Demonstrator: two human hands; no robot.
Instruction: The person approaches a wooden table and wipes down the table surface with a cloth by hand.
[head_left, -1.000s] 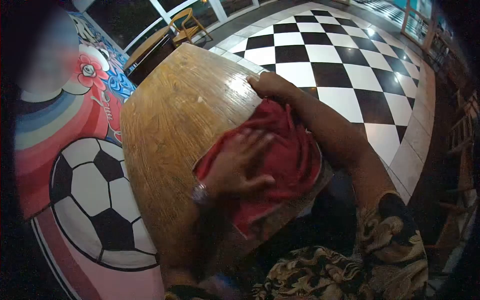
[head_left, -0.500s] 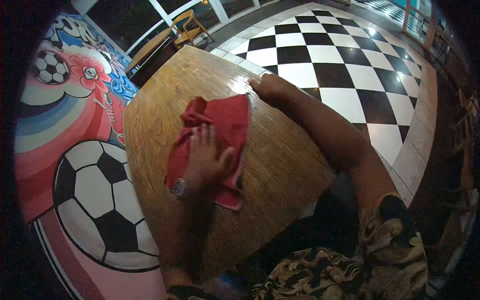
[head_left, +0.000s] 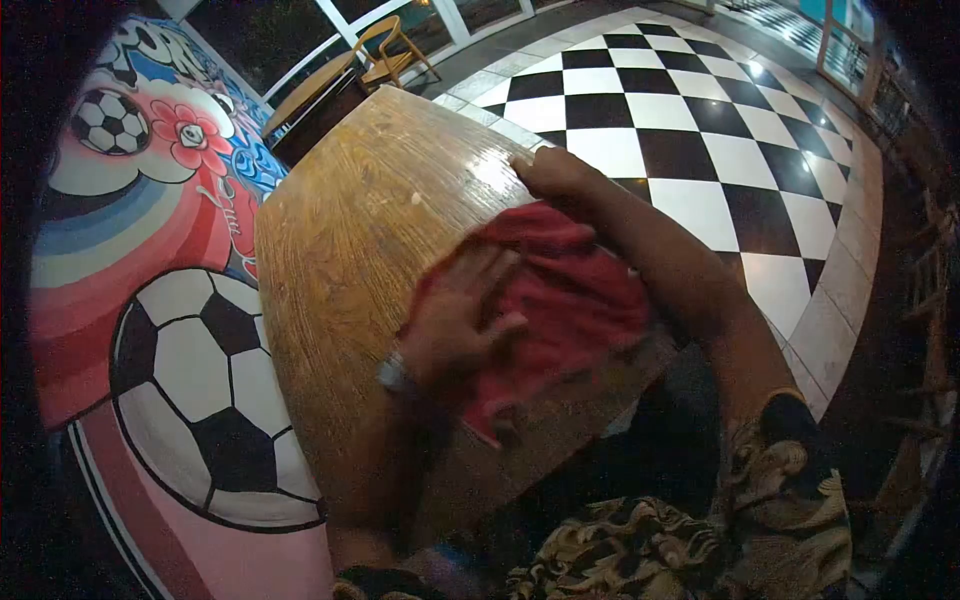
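Note:
A crumpled red cloth [head_left: 580, 290] lies spread on a wooden tabletop [head_left: 350, 220]. My left hand [head_left: 455, 325] presses flat on the cloth's left part, fingers stretched out and slightly blurred. A watch or bracelet [head_left: 392, 374] is on that wrist. At the table's right edge, my right hand [head_left: 552, 174] is curled over the rim, beyond the cloth's upper corner. Most of its fingers are out of sight behind the hand. The cloth reaches under or up against my right forearm; which, I cannot tell.
A painted wall [head_left: 190, 300] with soccer balls and a flower borders the table's left side. Past the far end stand a wooden chair [head_left: 392, 55] and another table [head_left: 310, 90]. A black-and-white checkered floor [head_left: 700, 160] extends to the right.
My left hand has slid to the right across the tabletop, and the red cloth has moved and bunched with it. My right hand keeps its place on the edge.

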